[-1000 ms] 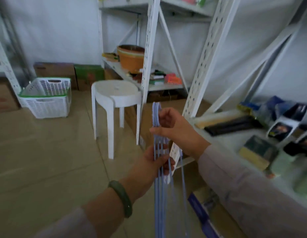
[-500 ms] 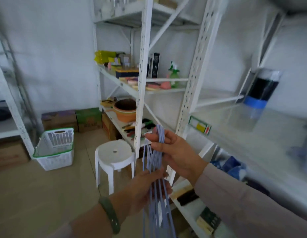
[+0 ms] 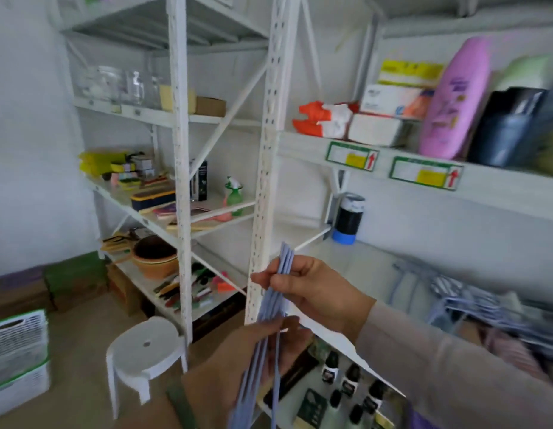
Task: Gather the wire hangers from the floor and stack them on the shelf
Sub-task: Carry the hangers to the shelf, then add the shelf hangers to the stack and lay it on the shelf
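White slotted shelving fills background, stool on floor below. Frame blurry; right-side shelf contents smeared, lower ends of wire hangers cut off at bottom edge. Hangers: pale blue, thin, bunched edge-on, in air beside shelf upright. Right hand pinches bundle near top, left hand wraps around it lower.

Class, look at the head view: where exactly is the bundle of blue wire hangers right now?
Low in the centre, the blue wire hangers are held in both hands, right hand above left hand, just in front of the white shelf upright.
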Demonstrator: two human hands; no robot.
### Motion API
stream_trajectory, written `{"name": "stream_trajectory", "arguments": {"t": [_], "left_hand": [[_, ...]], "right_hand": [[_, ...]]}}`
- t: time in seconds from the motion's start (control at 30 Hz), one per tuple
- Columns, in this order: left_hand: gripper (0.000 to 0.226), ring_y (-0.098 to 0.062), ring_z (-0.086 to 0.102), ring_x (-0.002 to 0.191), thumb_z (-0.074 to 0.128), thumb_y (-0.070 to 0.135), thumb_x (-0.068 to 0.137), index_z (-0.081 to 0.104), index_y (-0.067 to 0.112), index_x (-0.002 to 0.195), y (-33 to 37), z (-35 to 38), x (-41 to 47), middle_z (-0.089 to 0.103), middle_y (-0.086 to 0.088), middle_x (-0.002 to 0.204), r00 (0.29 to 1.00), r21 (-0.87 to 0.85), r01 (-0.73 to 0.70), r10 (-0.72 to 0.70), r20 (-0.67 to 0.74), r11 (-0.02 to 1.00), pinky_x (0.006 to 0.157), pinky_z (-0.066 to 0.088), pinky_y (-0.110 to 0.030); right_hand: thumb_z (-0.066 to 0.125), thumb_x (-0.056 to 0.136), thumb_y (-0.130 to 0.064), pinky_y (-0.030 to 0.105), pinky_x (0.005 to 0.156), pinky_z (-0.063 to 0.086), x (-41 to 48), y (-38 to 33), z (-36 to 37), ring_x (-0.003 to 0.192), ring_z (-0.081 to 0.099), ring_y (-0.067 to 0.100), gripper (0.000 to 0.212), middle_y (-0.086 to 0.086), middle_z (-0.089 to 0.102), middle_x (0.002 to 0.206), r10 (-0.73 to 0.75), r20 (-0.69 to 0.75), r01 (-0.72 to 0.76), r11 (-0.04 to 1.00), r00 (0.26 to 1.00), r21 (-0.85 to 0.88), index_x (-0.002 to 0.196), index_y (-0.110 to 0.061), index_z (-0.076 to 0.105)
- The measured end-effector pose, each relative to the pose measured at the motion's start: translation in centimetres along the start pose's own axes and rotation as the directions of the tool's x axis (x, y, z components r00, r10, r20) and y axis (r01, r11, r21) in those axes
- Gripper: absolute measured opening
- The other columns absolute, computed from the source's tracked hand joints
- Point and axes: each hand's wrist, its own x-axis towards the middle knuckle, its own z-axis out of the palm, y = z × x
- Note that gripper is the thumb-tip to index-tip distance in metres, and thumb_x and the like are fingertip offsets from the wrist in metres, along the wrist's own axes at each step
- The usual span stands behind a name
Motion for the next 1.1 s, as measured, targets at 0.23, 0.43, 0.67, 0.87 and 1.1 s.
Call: {"name": "stream_trajectory", "arguments": {"t": [0.23, 0.43, 0.67, 0.87, 1.1], "left_hand": [[0.029, -0.014, 0.070, 0.058, 0.045, 0.020, 0.096, 0.070, 0.007, 0.088, 2.7, 4.8, 2.9, 0.077, -0.010, 0.078, 0.972, 0.090, -0.076, 0.054, 0.230, 0.993, 0.044, 0.048, -0.019], [0.027, -0.015, 0.072, 0.059, 0.040, 0.018, 0.098, 0.063, 0.006, 0.092, 4.6, 9.3, 8.8, 0.077, -0.007, 0.072, 0.950, 0.161, -0.158, 0.106, 0.294, 0.974, 0.045, 0.051, -0.021], [0.026, -0.014, 0.074, 0.067, 0.039, 0.014, 0.098, 0.063, 0.008, 0.091, 6.9, 14.1, 18.1, 0.077, -0.004, 0.075, 0.925, 0.180, -0.198, 0.123, 0.360, 0.963, 0.050, 0.056, -0.023], [0.026, -0.011, 0.073, 0.060, 0.035, 0.011, 0.100, 0.059, 0.005, 0.091, 6.0, 17.6, 25.5, 0.076, -0.001, 0.068, 0.919, 0.236, -0.149, 0.047, 0.391, 0.960, 0.052, 0.058, -0.024], [0.023, -0.010, 0.073, 0.061, 0.038, 0.011, 0.099, 0.058, 0.003, 0.093, 5.7, 20.9, 31.2, 0.070, -0.012, 0.085, 0.893, 0.330, -0.108, -0.054, 0.446, 0.938, 0.051, 0.057, -0.023]], "right_hand": [[0.064, 0.076, 0.007, 0.019, 0.081, 0.055, -2.9, -3.9, -3.9, 0.092, 0.069, 0.010, 0.033, -0.007, 0.076, 0.083, -0.083, -0.146, 0.054, 0.980, 0.986, -0.193, 0.082, -0.024, 0.073], [0.063, 0.076, 0.013, 0.019, 0.079, 0.055, -6.5, -0.4, -13.0, 0.088, 0.066, 0.003, 0.036, 0.005, 0.070, 0.100, -0.150, -0.464, -0.087, 0.888, 0.873, -0.451, 0.095, -0.017, 0.069], [0.060, 0.077, 0.010, 0.025, 0.079, 0.047, -10.8, 9.6, -26.3, 0.071, 0.066, -0.006, 0.043, -0.023, 0.070, 0.060, -0.085, -0.858, -0.471, 0.806, 0.507, -0.359, 0.074, -0.033, 0.065], [0.062, 0.078, -0.009, 0.030, 0.061, 0.056, -9.1, 12.1, -29.8, 0.064, 0.064, 0.021, 0.014, 0.003, 0.068, 0.069, 0.000, -0.975, -0.622, 0.770, 0.223, -0.143, 0.083, -0.022, 0.065], [0.063, 0.076, -0.023, 0.024, 0.079, 0.048, -7.3, 10.8, -31.1, 0.092, 0.064, 0.023, 0.020, 0.007, 0.073, 0.095, 0.105, -0.992, -0.832, 0.555, 0.074, -0.003, 0.093, -0.013, 0.070]]}}
